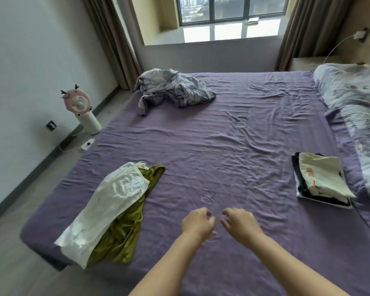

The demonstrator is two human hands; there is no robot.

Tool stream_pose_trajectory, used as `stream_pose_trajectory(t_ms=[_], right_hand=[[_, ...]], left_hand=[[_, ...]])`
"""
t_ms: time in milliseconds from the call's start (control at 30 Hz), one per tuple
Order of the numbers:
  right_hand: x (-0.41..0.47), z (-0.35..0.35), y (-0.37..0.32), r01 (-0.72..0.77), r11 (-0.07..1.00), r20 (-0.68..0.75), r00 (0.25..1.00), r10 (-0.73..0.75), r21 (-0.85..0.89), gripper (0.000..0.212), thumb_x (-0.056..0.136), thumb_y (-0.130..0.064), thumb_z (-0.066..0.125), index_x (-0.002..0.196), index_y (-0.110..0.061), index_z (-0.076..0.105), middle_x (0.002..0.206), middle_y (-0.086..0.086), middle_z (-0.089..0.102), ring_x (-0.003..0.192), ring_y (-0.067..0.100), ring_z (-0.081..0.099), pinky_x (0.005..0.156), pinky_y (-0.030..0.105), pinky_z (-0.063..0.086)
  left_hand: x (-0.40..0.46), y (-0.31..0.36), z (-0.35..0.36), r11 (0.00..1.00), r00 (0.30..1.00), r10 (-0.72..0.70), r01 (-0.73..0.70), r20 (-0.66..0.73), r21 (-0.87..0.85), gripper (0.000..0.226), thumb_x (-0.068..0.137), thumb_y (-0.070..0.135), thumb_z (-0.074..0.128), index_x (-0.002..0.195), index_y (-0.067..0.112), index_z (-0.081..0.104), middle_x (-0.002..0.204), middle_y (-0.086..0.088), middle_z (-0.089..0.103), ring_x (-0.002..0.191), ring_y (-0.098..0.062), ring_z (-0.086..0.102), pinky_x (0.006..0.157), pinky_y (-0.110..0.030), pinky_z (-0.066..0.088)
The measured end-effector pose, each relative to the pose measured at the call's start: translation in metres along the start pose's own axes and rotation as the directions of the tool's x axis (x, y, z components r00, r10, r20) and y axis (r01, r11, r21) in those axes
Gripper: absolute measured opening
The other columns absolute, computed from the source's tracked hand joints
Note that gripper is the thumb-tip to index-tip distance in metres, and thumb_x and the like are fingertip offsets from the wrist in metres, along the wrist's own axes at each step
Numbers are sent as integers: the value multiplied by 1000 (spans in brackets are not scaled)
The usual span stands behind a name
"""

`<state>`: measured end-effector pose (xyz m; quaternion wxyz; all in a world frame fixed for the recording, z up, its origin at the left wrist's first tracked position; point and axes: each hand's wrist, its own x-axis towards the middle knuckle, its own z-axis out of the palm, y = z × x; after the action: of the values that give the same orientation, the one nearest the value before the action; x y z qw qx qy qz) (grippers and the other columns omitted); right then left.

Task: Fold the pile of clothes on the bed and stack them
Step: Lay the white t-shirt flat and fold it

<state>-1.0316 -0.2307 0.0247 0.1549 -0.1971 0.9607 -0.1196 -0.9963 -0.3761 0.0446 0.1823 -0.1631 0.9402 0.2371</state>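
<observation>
On the purple bed sheet (233, 146) a white garment (107, 201) lies unfolded near the left edge, on top of an olive-green garment (124, 236). At the right, beside the pillow, stands a stack of folded clothes (320, 180) with a cream piece with red print on top and dark pieces under it. My left hand (198, 223) and my right hand (240, 224) hover close together over the bare sheet near the front, fingers loosely curled, holding nothing. Both are to the right of the white garment.
A crumpled grey-lilac patterned cover (173, 89) lies at the bed's far left corner. A patterned pillow (355, 107) runs along the right side. On the floor at the left stands a pink and white fan (83, 110). A window (231, 16) is behind the bed.
</observation>
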Motion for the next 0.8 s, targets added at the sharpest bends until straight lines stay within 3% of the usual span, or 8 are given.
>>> stream_pose_trajectory(t_ms=[433,600,800], right_hand=[[-37,49,-250,260,965,26,965,-261,44,34,94,-37,46,122,-22,57,121,-1,64,113,22,58,91,30,42],[-23,56,-300,346,938,29,938,-346,26,27,95,-34,43,110,-21,61,109,-2,67,103,23,60,83,30,43],[23,66,-327,327,943,81,940,-332,67,26,94,-34,44,105,-19,61,102,-1,67,95,22,61,79,31,47]], left_hand=[[-137,-243,-94,979,963,-204,195,-178,-64,31,91,41,49,110,24,66,118,-2,66,110,-24,60,86,-31,47],[-142,-285,-120,961,938,-273,255,-214,-109,30,91,39,47,111,26,65,119,0,65,111,-23,59,87,-31,45],[-115,-320,-139,948,938,-309,291,-154,-133,30,91,39,46,111,26,64,117,1,65,110,-21,59,88,-31,45]])
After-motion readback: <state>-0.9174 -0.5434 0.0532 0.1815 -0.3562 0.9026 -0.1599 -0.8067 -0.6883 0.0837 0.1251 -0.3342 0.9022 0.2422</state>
